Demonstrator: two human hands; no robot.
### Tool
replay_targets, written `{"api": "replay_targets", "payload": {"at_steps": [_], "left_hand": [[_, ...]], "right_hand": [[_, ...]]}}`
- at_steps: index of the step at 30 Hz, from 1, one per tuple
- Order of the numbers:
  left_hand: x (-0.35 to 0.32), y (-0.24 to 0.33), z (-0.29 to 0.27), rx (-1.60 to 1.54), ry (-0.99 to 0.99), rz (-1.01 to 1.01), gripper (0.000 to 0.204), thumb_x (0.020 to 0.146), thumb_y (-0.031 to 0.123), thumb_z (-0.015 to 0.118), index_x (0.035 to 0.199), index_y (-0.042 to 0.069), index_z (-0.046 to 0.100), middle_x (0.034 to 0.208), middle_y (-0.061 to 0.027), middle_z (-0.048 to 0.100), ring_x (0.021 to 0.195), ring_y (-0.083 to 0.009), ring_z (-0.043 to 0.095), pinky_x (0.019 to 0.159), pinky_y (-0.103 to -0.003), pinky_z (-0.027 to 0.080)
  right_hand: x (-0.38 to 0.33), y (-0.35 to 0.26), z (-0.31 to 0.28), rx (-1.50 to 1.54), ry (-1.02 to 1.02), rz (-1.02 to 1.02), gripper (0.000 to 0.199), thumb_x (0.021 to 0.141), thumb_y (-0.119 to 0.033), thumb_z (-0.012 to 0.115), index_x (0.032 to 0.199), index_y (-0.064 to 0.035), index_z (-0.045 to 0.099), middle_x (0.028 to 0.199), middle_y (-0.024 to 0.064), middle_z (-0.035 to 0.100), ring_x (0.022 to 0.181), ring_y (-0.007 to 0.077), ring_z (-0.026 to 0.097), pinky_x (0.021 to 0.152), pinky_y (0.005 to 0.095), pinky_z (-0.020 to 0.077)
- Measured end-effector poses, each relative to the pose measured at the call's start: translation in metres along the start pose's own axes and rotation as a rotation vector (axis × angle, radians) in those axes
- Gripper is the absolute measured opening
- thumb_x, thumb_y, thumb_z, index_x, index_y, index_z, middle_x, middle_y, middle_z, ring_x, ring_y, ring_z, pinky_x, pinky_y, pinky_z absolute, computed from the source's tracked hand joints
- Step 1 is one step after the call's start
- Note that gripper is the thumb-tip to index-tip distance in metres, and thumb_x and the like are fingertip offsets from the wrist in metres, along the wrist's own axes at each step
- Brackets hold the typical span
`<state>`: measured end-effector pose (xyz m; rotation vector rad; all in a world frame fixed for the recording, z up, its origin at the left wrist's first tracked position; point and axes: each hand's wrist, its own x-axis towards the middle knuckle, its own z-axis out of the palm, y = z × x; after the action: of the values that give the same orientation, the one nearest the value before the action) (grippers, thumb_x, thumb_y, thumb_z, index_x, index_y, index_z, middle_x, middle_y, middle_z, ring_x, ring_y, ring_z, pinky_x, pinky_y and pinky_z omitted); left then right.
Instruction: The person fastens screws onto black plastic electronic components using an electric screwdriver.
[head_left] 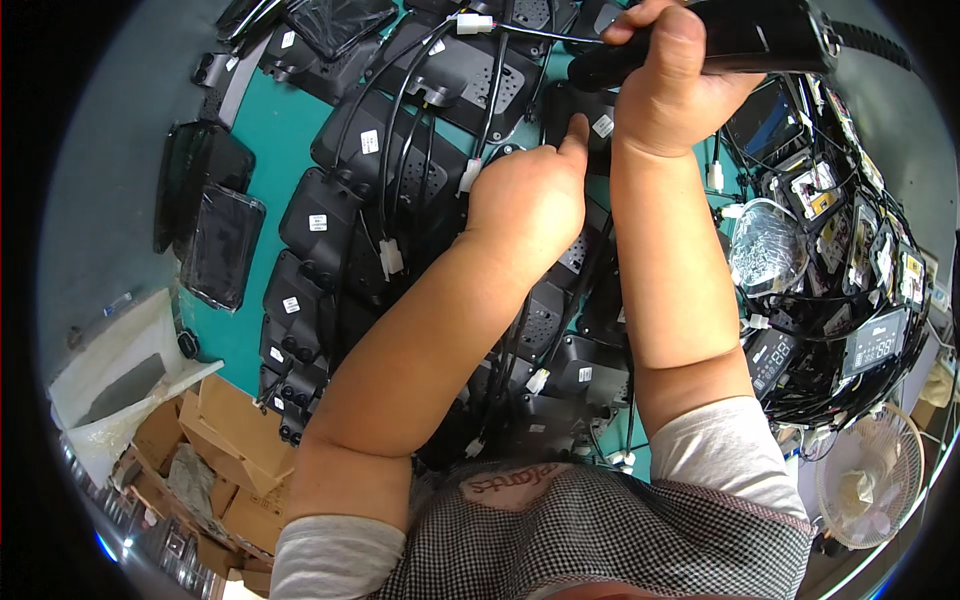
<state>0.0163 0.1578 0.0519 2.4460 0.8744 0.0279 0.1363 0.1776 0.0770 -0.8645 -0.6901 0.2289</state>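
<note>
My right hand [672, 100] is wrapped around a thick black hand tool [765, 38], held level at the top right with a ribbed cord at its right end. My left hand [528, 195] is curled beside it. One digit lies along a black plastic housing [590, 112] with a white label, and the other fingers, bent at its edge, are mostly hidden. A dark wire with a white connector [475, 24] runs to the fingertips of my right hand. Around my arms lie more labelled black housings [318, 222] with black cables and white plugs [390, 257].
The things lie on a green work surface [262, 335]. Film-wrapped black units [222, 248] sit at its left edge. Piled at the right are wired display modules [875, 345] and a clear-wrapped piece [768, 248]. Cardboard boxes [235, 430] stand lower left, a fan [870, 475] lower right.
</note>
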Motion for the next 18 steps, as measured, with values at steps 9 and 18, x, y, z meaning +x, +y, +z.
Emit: {"api": "replay_targets", "payload": {"at_steps": [9,18], "left_hand": [[0.000,0.003,-0.001,0.035,-0.027,-0.001,0.050,0.076,0.007,0.043,0.126,0.003,0.042,0.075,-0.0119,0.062,0.069,-0.0277,0.061,0.059,-0.038,0.049],[-0.009,-0.013,0.000,-0.632,0.173,-0.131,0.029,0.089,0.018,0.042,0.112,0.003,0.052,0.068,-0.0066,0.059,0.060,-0.0233,0.058,0.052,-0.036,0.046]], "right_hand": [[0.002,0.028,-0.001,0.689,-0.092,-0.009,0.056,0.069,-0.019,0.076,0.108,-0.0009,0.041,0.071,0.0069,0.054,0.057,0.0141,0.053,0.052,0.0235,0.0461],[0.023,-0.012,0.003,-0.296,0.116,-0.053,0.041,0.074,-0.039,0.062,0.098,-0.0084,0.046,0.063,0.0084,0.054,0.048,0.0237,0.051,0.047,0.0371,0.0463]]}}
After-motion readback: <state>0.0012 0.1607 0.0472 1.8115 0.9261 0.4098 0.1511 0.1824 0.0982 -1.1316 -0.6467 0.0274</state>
